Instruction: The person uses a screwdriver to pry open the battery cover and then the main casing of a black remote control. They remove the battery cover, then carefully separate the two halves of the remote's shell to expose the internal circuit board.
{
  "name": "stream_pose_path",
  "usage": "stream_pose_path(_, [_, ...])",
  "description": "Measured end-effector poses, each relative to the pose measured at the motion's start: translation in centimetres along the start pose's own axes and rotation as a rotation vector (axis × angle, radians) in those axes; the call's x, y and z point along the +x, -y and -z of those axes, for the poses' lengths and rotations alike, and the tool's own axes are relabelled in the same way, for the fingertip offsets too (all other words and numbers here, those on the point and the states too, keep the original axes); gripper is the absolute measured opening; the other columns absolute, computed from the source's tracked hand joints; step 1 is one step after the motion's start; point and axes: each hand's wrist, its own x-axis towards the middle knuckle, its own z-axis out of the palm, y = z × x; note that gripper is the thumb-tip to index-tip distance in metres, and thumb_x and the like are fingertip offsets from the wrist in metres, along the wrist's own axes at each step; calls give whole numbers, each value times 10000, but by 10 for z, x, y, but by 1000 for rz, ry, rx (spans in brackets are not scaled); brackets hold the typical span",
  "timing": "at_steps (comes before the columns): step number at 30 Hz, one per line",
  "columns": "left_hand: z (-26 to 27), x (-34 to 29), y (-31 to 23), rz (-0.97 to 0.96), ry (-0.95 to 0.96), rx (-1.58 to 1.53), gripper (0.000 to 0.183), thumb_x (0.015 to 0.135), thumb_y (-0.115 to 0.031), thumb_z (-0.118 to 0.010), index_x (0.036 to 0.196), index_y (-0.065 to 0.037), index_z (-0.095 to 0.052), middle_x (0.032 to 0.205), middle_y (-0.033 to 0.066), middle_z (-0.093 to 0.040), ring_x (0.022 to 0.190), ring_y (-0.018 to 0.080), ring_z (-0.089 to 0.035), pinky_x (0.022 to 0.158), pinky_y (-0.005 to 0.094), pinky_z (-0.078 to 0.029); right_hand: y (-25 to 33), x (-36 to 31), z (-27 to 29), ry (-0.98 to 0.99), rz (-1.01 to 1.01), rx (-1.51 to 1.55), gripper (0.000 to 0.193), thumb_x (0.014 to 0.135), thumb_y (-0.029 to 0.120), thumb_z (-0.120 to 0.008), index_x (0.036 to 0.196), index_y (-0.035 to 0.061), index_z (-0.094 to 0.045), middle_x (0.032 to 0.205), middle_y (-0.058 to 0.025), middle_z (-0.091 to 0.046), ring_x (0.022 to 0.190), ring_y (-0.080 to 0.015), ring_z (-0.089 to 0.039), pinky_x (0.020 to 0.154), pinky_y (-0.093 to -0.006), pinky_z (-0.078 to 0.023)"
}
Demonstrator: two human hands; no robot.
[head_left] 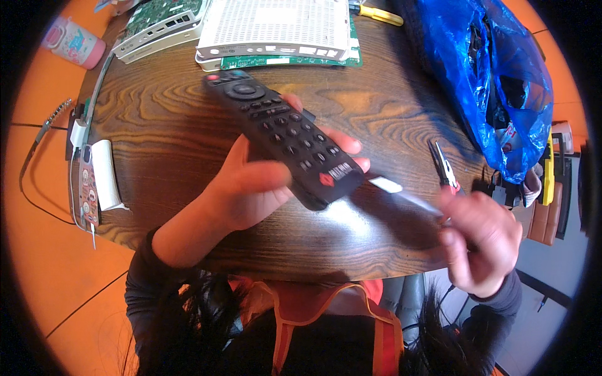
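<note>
My left hand (251,182) is wrapped round a black remote control (282,128), its button side up. The remote is tilted above the table, one end toward the far left. To its right, my right hand (480,241) is closed on a thin metal tool (417,202), smeared by motion. That tool's bright, flat end (385,184) points at the remote's near end; whether they touch I cannot tell. Just beyond my right hand lie needle-nose pliers (444,164) with red handles, partly hidden by the hand.
White device casings (276,31) and green circuit boards (166,19) lie at the back, near a yellow-handled screwdriver (379,15). A blue plastic bag (508,94) fills the back right. At left are a pink cup (74,44), a phone (88,188), a white roll-like object (106,175) and cables.
</note>
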Motion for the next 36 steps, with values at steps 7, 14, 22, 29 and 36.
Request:
stream_pose_path(7, [-3,8,7,-282,129,899,692,695,-76,-752,1310,-60,-435,1353,145,-464,1324,297,-347,1119,442,-220,-13,19,-52,49,-719,1276,387,804,110,-713,1132,11,-533,847,-8,-587,743,-44,-528,656,-185,-444])
stream_pose_path(14, [1,8,6,-203,-373,138,614,830,-153,-658,1334,-161,-308,1468,192,-266,1377,336,-218,1097,540,-206,-28,23,-76,-374,-331,685,370,729,33,-760,1006,28,-514,878,-30,-573,804,-98,-541,747,-242,-458])
stream_pose_path(22, [2,2,3,-104,-267,264,510,885,-394,-561,1286,-138,-374,1380,150,-403,1324,395,-308,1051,585,-276,-31,16,-73,-248,-224,436,401,700,34,-783,1013,17,-533,974,-87,-631,842,-122,-598,745,-245,-475])
stream_pose_path(29, [2,4,-7,-197,-312,-55,332,833,-165,-639,1107,-126,-455,1169,149,-546,1256,372,-419,1033,570,-337,-30,5,-33,-173,-211,327,284,794,27,-639,1059,-36,-556,1006,-144,-618,851,-197,-618,757,-281,-479])
stream_pose_path(36, [5,5,-6,-148,-339,-44,266,820,-275,-653,993,-104,-544,1177,95,-532,1284,347,-393,1061,544,-314,-22,-18,-6,-192,-75,46,323,739,-54,-605,1061,-62,-629,779,-130,-627,642,-170,-584,568,-239,-445])
